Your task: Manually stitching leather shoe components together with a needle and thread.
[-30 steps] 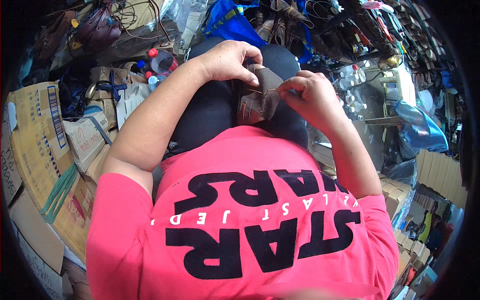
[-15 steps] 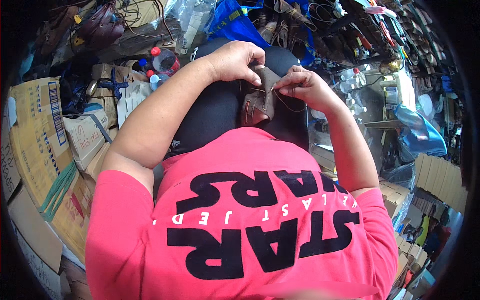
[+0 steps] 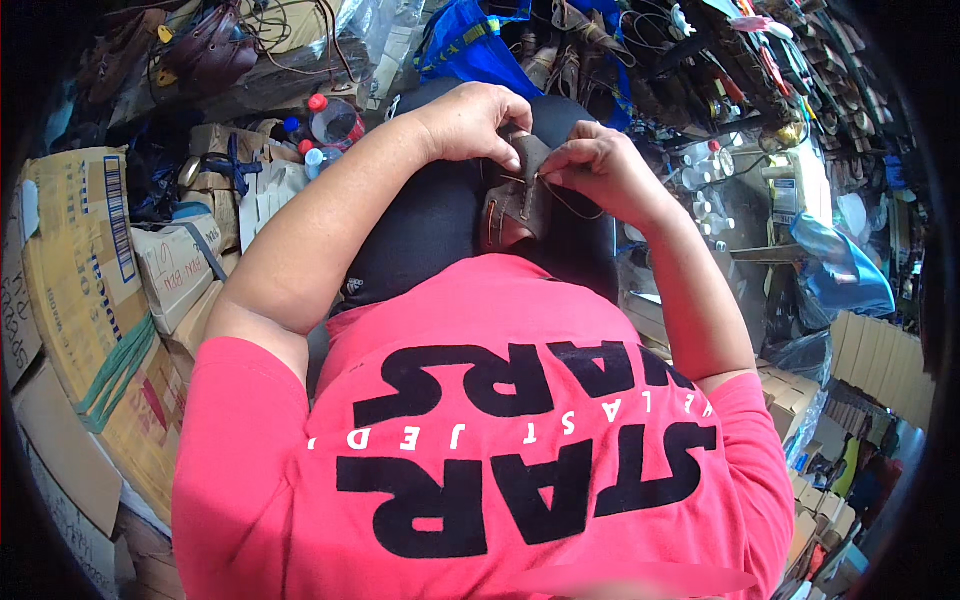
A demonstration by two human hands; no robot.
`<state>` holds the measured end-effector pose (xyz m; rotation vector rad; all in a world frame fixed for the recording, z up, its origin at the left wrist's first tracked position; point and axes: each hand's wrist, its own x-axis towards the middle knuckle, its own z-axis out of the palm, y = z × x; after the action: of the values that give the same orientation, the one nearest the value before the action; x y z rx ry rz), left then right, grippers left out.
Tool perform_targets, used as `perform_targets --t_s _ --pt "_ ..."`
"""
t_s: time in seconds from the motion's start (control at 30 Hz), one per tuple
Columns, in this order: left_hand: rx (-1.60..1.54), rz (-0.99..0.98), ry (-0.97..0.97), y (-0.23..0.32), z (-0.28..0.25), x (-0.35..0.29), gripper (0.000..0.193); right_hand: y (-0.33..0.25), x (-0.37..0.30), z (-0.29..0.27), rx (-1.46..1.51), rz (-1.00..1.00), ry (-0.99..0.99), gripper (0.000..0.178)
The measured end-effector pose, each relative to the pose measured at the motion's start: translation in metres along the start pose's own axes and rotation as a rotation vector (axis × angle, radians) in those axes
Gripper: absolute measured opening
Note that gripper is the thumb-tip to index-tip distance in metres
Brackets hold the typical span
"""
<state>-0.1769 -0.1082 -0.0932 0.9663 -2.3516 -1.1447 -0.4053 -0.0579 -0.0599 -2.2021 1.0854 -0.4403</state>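
A brown leather piece [image 3: 517, 215], shaped like a shoe upper with stitches along a seam, rests on my dark-trousered lap between my knees. At its far left edge my left hand [image 3: 472, 122] is closed, thumb and fingers gripping the leather. My right hand [image 3: 603, 168] pinches at the leather's right side, by the seam. A thin thread [image 3: 580, 212] loops down below those right fingers. Whether a needle sits in the pinch is too small to see. A lighter cord runs along the piece's left side.
Bottles with red and blue caps [image 3: 335, 122] stand beyond my left forearm. A blue bag [image 3: 478, 50] holding brown shoe-like pieces lies ahead. Cardboard boxes [image 3: 75, 265] are stacked at left. Clear bottles [image 3: 715, 215] and a light-blue plastic bag [image 3: 845, 265] sit at right.
My right hand has shifted slightly left and up, and its fingers are now closer to the leather seam. My left hand keeps its hold in nearly the same place.
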Motion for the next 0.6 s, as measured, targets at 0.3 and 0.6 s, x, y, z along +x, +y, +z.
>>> perform_targets --t_s 0.3,0.6 --pt "0.207 0.094 0.377 0.01 0.007 -0.04 0.031 -0.016 -0.023 0.023 -0.151 0.045 0.337 0.014" --pt "0.032 -0.021 0.479 0.036 0.018 -0.079 0.016 -0.009 -0.028 0.026 -0.236 -0.103 0.302 0.022"
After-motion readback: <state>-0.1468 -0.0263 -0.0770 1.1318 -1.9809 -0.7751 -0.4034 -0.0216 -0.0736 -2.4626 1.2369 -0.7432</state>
